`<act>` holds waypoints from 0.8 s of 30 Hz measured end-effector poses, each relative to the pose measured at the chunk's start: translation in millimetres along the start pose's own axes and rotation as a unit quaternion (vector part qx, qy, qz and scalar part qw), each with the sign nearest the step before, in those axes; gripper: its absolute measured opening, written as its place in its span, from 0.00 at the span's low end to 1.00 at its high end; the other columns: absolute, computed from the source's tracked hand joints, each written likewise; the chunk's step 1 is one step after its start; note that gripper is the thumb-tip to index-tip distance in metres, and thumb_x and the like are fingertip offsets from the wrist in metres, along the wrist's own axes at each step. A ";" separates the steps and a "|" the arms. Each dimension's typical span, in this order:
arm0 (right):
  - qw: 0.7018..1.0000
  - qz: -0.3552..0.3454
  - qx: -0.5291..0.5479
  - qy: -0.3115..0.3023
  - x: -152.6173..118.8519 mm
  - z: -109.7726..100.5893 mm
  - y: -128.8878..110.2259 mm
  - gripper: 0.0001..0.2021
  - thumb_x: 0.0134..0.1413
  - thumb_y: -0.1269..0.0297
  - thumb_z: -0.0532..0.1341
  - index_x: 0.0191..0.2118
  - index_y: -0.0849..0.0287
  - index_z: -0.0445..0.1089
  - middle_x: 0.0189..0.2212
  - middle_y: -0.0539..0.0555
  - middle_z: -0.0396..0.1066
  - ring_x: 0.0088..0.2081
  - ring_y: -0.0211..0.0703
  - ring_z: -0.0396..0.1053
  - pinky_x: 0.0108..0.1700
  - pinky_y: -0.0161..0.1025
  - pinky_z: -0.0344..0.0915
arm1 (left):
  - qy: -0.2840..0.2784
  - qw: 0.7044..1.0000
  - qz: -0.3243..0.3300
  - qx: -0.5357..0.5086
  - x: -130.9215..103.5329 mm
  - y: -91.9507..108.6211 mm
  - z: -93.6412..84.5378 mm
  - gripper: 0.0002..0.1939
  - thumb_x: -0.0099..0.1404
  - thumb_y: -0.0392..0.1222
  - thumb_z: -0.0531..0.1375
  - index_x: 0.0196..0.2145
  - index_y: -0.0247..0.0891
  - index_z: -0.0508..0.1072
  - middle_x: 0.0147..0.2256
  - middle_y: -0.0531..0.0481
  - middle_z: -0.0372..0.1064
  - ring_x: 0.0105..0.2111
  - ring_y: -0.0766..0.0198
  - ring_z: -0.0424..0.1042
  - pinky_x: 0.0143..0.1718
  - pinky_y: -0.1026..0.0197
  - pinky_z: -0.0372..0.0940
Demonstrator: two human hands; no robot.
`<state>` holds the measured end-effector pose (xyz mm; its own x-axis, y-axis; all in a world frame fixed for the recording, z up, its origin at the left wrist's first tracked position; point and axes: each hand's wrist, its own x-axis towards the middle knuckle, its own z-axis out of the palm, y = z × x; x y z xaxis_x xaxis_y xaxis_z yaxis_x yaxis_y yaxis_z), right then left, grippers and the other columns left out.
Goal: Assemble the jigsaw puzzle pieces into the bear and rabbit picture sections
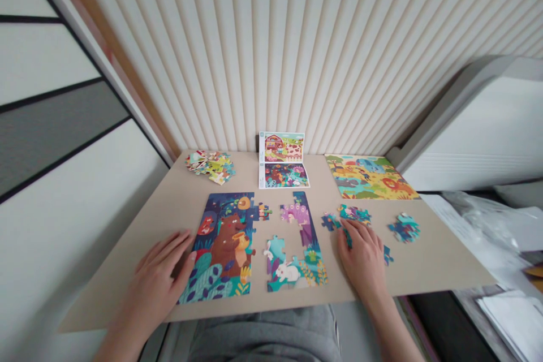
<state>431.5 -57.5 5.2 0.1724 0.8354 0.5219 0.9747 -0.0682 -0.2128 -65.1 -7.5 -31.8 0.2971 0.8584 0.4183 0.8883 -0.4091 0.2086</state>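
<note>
My left hand (161,268) lies with its fingers stretched out at the left edge of the joined bear puzzle section (231,243). The thumb touches that section's border. On the right, my right hand (363,257) bends over loose pieces, and a teal puzzle piece (348,237) shows between its thumb and fingers, partly hidden. Just beyond the fingertips are more loose puzzle pieces (355,214); a blue piece (387,256) pokes out beside the wrist. Between my hands stands a second joined section with a white rabbit (288,272) and a purple figure (297,215), apart from the bear section.
A folded picture card (283,175) stands at the back, against the pleated wall (271,56). Mixed pieces (210,165) are heaped at back left. A finished animal puzzle (369,177) lies at back right, and a small pile (405,228) sits near the table's (449,263) right side.
</note>
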 end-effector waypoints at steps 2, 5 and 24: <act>0.999 0.042 0.005 0.031 -2.0 -2.7 5.3 0.18 0.74 0.55 0.55 0.56 0.57 0.77 0.54 0.61 0.78 0.57 0.60 0.71 0.61 0.57 0.63 | 0.002 1.000 0.001 -0.005 -1.1 -2.3 2.6 0.26 0.76 0.56 0.55 0.65 0.42 0.71 0.63 0.43 0.73 0.65 0.46 0.70 0.70 0.41 0.61; 0.994 0.084 0.004 0.064 -4.9 -4.9 23.3 0.18 0.73 0.54 0.55 0.53 0.57 0.78 0.51 0.62 0.79 0.55 0.61 0.72 0.60 0.58 0.63 | 0.006 1.000 0.001 -0.013 -2.7 -5.4 6.1 0.26 0.76 0.56 0.56 0.65 0.43 0.72 0.64 0.44 0.72 0.65 0.47 0.69 0.70 0.42 0.62; 0.986 -0.074 0.044 -0.139 64.3 4.7 90.3 0.24 0.69 0.49 0.60 0.66 0.50 0.72 0.57 0.60 0.77 0.59 0.62 0.74 0.62 0.62 0.67 | -0.003 1.000 -0.004 -0.014 -5.5 -11.2 10.2 0.25 0.76 0.56 0.56 0.65 0.45 0.71 0.65 0.44 0.71 0.66 0.47 0.69 0.70 0.42 0.62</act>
<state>530.0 -7.4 15.7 -0.0296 0.9509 0.3082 0.9678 0.1043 -0.2290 -73.1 -4.4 -45.5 0.2921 0.8633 0.4115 0.8802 -0.4110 0.2373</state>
